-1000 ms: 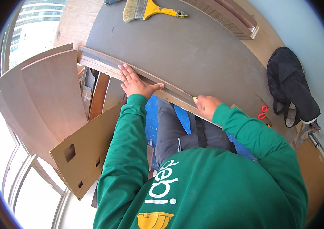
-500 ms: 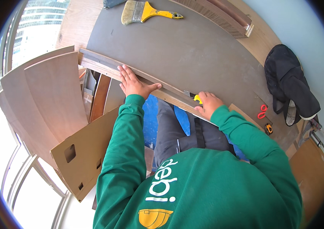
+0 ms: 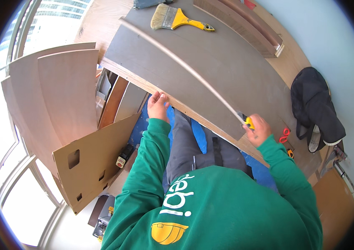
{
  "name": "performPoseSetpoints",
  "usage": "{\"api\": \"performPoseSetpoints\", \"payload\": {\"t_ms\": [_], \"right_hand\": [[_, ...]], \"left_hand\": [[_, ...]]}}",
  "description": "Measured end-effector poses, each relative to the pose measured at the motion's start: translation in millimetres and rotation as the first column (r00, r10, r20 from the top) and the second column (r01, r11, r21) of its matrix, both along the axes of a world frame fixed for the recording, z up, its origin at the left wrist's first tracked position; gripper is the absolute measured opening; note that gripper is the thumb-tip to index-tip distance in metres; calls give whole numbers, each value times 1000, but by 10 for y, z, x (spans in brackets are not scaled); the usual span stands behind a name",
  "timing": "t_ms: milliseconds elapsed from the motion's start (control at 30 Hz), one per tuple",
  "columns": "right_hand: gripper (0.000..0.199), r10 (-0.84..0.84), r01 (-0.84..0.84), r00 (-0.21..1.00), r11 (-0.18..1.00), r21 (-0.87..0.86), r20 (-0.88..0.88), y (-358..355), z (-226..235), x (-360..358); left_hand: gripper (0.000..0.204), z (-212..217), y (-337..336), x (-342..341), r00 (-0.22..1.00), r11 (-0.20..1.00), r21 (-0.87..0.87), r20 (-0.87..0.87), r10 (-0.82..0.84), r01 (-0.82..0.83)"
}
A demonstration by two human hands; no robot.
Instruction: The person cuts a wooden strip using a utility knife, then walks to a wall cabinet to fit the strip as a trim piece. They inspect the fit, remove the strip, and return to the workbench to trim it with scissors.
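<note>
Yellow cutter (image 3: 249, 122) & wood strip (image 3: 198, 76) clasped in R hand (image 3: 259, 130), L hand (image 3: 158, 107) curled nr bench edge (image 3: 132, 80), grip unclear.

Wood strip (image 3: 186, 65): long, thin, pale, slightly blurred. Runs diagonally over grey bench (image 3: 235, 71), far end up-left, near end at right grip (image 3: 259, 129). Utility knife (image 3: 249, 122): yellow/black, held in that grip, front end right by the strip.
</note>
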State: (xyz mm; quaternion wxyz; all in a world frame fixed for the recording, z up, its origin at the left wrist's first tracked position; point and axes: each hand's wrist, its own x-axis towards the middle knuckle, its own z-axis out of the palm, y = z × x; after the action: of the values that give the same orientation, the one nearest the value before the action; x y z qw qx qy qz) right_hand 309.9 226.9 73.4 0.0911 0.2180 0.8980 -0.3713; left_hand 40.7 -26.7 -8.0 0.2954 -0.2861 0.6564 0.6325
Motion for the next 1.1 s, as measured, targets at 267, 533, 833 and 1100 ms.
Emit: {"api": "performPoseSetpoints", "payload": {"t_ms": [267,533,833,1100], "right_hand": [[31,-19,22,1000,979,201,-19,587,-114,283],[32,-14,31,997,976,215,-80,660,-342,102],[33,-57,67,997,955,290,-44,770,-547,174],[31,-110,113,994,931,348,-28,1015,-736,149]], "left_hand": [[42,-21,122,-73,983,988,47,117,142,-148],[22,138,139,-193,980,984,157,194,51,-82],[42,147,234,31,980,985,52,123,157,-165],[44,85,266,203,974,988,35,181,139,-147]]}}
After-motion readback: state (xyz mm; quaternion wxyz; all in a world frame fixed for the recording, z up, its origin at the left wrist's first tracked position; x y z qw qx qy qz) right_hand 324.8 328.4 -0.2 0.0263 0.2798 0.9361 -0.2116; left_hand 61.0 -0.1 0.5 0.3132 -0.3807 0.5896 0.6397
